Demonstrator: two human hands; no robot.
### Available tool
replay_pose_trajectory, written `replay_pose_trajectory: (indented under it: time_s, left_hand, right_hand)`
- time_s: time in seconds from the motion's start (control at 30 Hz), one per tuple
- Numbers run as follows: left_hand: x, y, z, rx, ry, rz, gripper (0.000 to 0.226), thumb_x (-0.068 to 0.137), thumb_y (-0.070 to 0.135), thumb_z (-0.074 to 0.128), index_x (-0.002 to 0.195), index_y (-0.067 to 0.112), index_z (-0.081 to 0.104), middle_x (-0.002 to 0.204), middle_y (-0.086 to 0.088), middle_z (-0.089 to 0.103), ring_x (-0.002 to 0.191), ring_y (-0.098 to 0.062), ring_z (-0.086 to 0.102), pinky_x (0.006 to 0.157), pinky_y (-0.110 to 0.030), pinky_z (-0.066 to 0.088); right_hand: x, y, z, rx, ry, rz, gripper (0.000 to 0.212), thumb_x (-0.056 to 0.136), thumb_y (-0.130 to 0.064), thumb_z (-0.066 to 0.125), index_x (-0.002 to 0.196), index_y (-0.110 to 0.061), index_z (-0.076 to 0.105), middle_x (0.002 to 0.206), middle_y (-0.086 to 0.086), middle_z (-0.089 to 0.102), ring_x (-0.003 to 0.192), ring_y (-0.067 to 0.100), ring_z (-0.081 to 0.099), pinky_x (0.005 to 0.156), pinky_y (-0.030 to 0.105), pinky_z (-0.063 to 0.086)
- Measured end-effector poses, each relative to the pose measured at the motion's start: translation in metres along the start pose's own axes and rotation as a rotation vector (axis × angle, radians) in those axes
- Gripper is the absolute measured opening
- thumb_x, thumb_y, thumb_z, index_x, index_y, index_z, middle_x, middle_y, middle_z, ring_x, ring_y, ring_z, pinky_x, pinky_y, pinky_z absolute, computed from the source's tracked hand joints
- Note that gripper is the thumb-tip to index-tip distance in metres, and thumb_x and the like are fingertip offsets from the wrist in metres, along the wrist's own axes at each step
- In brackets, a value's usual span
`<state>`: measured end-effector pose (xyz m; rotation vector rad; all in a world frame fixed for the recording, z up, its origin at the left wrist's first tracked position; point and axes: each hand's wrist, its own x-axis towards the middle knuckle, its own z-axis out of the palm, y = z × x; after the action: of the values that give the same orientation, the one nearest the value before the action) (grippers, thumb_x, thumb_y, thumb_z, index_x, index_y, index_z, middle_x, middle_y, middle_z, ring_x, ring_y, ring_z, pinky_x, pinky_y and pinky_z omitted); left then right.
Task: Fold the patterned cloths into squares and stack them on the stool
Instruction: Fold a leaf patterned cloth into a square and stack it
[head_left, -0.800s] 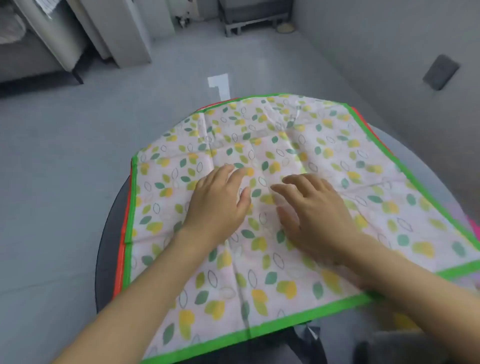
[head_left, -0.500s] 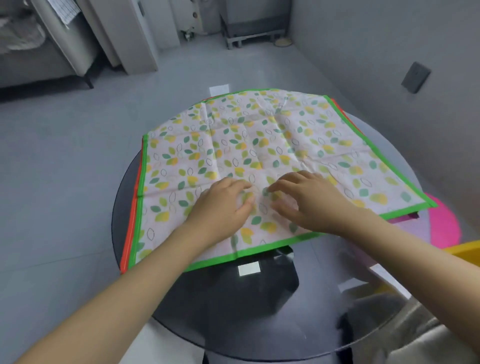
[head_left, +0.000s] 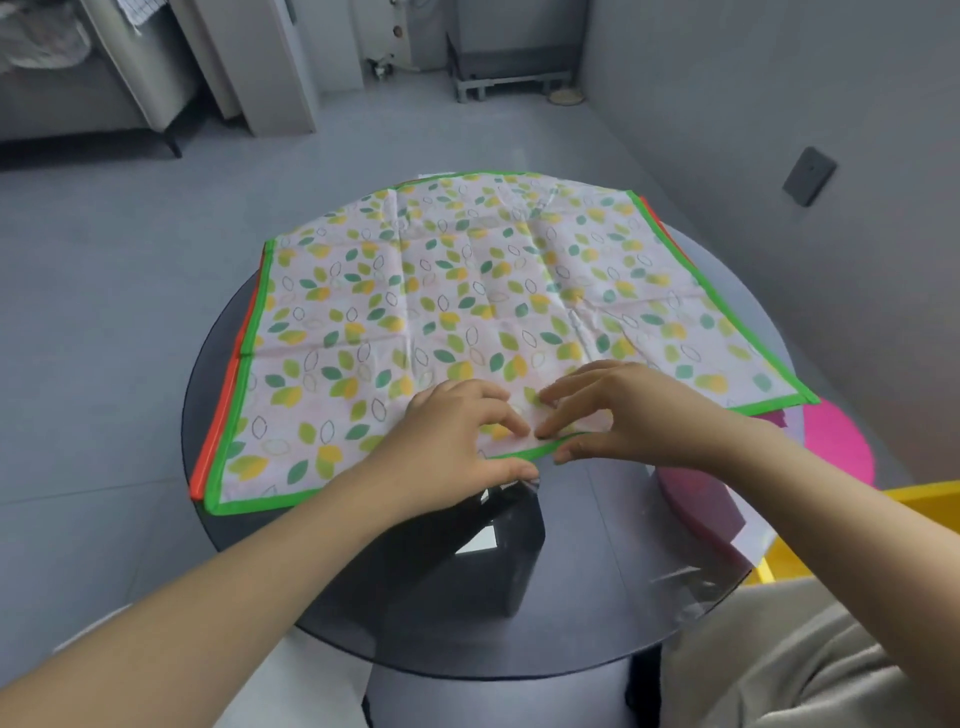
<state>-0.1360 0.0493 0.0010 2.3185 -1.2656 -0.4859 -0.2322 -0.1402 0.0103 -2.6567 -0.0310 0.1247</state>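
Note:
A leaf-patterned cloth with a green border (head_left: 467, 291) lies spread flat on a round dark glass table (head_left: 597, 571). Under it lies a second cloth, of which only an orange border (head_left: 221, 415) shows at the left and far right. My left hand (head_left: 447, 447) and my right hand (head_left: 628, 415) meet at the middle of the near green hem. On each hand the fingertips lie on top of the cloth and the thumb sits just below the hem, pinching it. A pink round stool (head_left: 836, 441) stands to the right of the table, partly seen through the glass.
A yellow object (head_left: 930, 499) sits at the right edge beside the stool. A grey wall with a dark socket plate (head_left: 809, 175) runs along the right. Grey floor surrounds the table, with furniture legs and a low rack far back. My knee shows at bottom right.
Both hands have slid from the middle of the cloth back to its near hem. Their fingers, which lay flat on the cloth, now pinch the edge. The view has pulled back.

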Motion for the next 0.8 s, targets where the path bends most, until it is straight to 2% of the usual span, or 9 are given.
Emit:
replay_pose_trajectory:
  time_s: [0.17,0.37,0.57,0.7,0.8]
  left_hand:
    - [0.011,-0.013,0.001,-0.080,0.059,0.008,0.022,0.073,0.047,0.073,0.092,0.037,0.073,0.122,0.023,0.056,0.123,-0.002,0.040,0.109,-0.037,0.029]
    - [0.020,-0.016,-0.006,-0.134,0.039,-0.025,0.018,0.072,0.046,0.074,0.086,0.033,0.076,0.115,0.026,0.060,0.119,0.002,0.041,0.109,-0.034,0.025]
    - [0.009,-0.015,-0.003,-0.060,0.037,-0.018,0.027,0.071,0.041,0.078,0.097,0.033,0.074,0.126,0.020,0.056,0.124,-0.001,0.040,0.107,-0.027,0.029]
    - [-0.001,-0.010,0.001,-0.065,0.105,-0.072,0.033,0.069,0.034,0.081,0.100,0.030,0.074,0.127,0.016,0.058,0.122,-0.002,0.045,0.094,-0.013,0.030]
    - [-0.002,-0.007,0.006,-0.082,0.151,-0.107,0.032,0.068,0.030,0.083,0.099,0.026,0.075,0.125,0.014,0.060,0.119,-0.003,0.050,0.092,-0.011,0.032]
  right_hand:
    - [0.021,0.006,-0.013,0.022,-0.059,0.071,0.015,0.073,-0.049,0.069,0.084,-0.040,0.074,0.104,-0.022,0.067,0.098,0.001,0.057,0.090,0.032,0.047]
    - [0.034,0.003,-0.016,-0.001,-0.080,0.091,0.012,0.075,-0.046,0.069,0.079,-0.036,0.074,0.102,-0.025,0.064,0.091,-0.004,0.050,0.086,0.029,0.046]
    - [0.023,0.001,-0.011,-0.098,-0.078,0.056,0.018,0.075,-0.048,0.069,0.086,-0.034,0.073,0.113,-0.026,0.059,0.098,-0.002,0.049,0.090,0.027,0.043]
    - [0.012,-0.002,-0.001,-0.028,0.003,0.055,0.025,0.070,-0.044,0.075,0.093,-0.033,0.074,0.116,-0.020,0.060,0.106,0.005,0.049,0.089,0.024,0.037]
    - [0.001,0.000,0.006,-0.001,0.056,0.052,0.031,0.069,-0.040,0.078,0.098,-0.030,0.073,0.118,-0.015,0.060,0.110,0.009,0.047,0.092,0.024,0.035]
